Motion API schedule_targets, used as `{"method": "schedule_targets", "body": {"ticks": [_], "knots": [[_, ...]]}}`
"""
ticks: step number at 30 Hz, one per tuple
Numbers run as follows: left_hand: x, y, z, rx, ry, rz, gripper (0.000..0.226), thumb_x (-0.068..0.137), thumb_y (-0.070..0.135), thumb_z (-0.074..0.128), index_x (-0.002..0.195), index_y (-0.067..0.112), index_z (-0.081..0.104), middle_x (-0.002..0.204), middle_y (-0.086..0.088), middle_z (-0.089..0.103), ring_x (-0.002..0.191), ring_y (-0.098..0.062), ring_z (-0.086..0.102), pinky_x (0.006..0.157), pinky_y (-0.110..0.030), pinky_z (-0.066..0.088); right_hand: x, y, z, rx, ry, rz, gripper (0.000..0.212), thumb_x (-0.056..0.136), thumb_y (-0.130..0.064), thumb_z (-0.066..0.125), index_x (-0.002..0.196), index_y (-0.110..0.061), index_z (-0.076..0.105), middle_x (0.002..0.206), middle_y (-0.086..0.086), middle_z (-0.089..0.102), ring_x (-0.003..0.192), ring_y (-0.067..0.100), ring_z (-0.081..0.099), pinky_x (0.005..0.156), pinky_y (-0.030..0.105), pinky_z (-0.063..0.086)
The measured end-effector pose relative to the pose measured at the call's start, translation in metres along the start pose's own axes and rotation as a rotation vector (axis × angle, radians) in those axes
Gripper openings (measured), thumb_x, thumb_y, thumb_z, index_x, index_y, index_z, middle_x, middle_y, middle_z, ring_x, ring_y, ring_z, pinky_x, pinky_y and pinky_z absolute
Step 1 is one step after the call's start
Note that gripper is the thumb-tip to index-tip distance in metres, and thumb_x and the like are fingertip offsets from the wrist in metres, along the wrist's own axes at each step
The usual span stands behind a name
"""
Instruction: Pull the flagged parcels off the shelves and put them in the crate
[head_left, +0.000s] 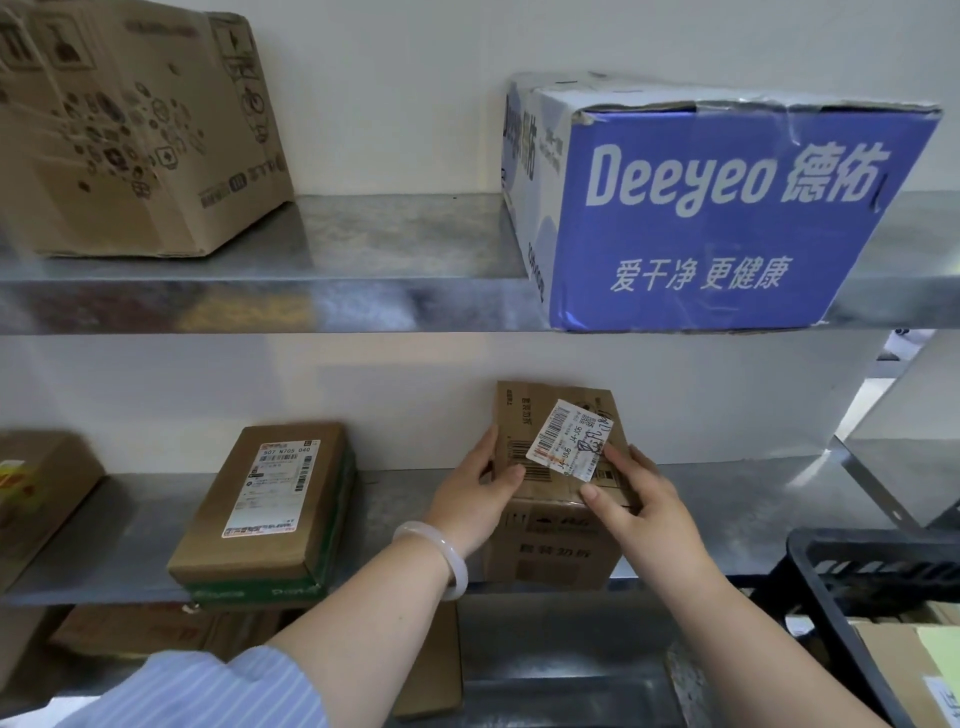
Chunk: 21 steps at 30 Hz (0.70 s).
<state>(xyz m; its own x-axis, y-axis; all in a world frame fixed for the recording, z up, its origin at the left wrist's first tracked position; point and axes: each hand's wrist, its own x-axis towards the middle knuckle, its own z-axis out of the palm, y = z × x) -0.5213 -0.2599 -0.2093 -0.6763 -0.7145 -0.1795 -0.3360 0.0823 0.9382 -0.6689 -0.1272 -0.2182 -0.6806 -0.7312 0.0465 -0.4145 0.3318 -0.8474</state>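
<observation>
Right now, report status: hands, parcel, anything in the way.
Left hand and right hand both gripping the small brown box. Box at the middle shelf front edge, label showing. Crate low right; blue box overhangs the shelf above.

The blue carton (727, 208) carries white print: "Deeyeo 德佑" in big letters and below it "爱干净 更健康". On the flat brown parcel (234, 540), the shipping label (275, 488) begins with "507 N705 040". The white sticker (569, 439) on the small brown carton (556, 545) reads "J4-J06" twice — its other lines and the handwriting are too small to read.
</observation>
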Motion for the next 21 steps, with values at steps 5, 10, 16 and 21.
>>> {"method": "schedule_targets", "body": {"ticks": [5, 10, 16, 21], "knots": [[0.002, -0.001, 0.001, 0.031, 0.011, -0.001, 0.055, 0.1, 0.034, 0.051, 0.149, 0.042, 0.029, 0.155, 0.012, 0.035, 0.14, -0.015, 0.038, 0.116, -0.034, 0.033, 0.008, 0.003, -0.002, -0.038, -0.039, -0.013, 0.058, 0.082, -0.049, 0.067, 0.137, -0.042, 0.048, 0.148, -0.007, 0.041, 0.137, 0.011, 0.038, 0.11, 0.04, 0.039], [-0.004, -0.007, -0.016, 0.308, 0.081, 0.103, 0.063, 0.095, 0.05, 0.054, 0.15, 0.043, 0.026, 0.156, 0.011, 0.034, 0.144, -0.013, 0.029, 0.117, -0.034, 0.027, 0.008, -0.019, -0.009, -0.385, -0.029, -0.1, 0.071, 0.081, -0.058, 0.062, 0.145, -0.039, 0.038, 0.159, -0.002, 0.024, 0.144, 0.02, 0.024, 0.114, 0.042, 0.03], [-0.054, -0.018, -0.09, 0.734, 0.323, 0.305, 0.068, 0.087, 0.059, 0.057, 0.148, 0.046, 0.029, 0.16, 0.011, 0.023, 0.147, -0.015, 0.016, 0.12, -0.035, 0.016, -0.011, -0.088, 0.03, -0.589, -0.177, -0.384, 0.083, 0.081, -0.069, 0.05, 0.15, -0.046, 0.011, 0.161, -0.015, 0.0, 0.149, 0.012, -0.001, 0.121, 0.035, 0.007], [-0.107, -0.056, -0.168, 1.053, 0.444, 0.244, 0.075, 0.083, 0.072, 0.043, 0.149, 0.038, 0.032, 0.158, 0.0, 0.031, 0.148, -0.024, 0.021, 0.12, -0.051, 0.017, -0.041, -0.126, 0.11, -0.64, -0.349, -0.557, 0.089, 0.073, -0.082, 0.034, 0.146, -0.051, -0.007, 0.154, -0.021, -0.013, 0.146, 0.008, -0.013, 0.12, 0.035, -0.001]]}}
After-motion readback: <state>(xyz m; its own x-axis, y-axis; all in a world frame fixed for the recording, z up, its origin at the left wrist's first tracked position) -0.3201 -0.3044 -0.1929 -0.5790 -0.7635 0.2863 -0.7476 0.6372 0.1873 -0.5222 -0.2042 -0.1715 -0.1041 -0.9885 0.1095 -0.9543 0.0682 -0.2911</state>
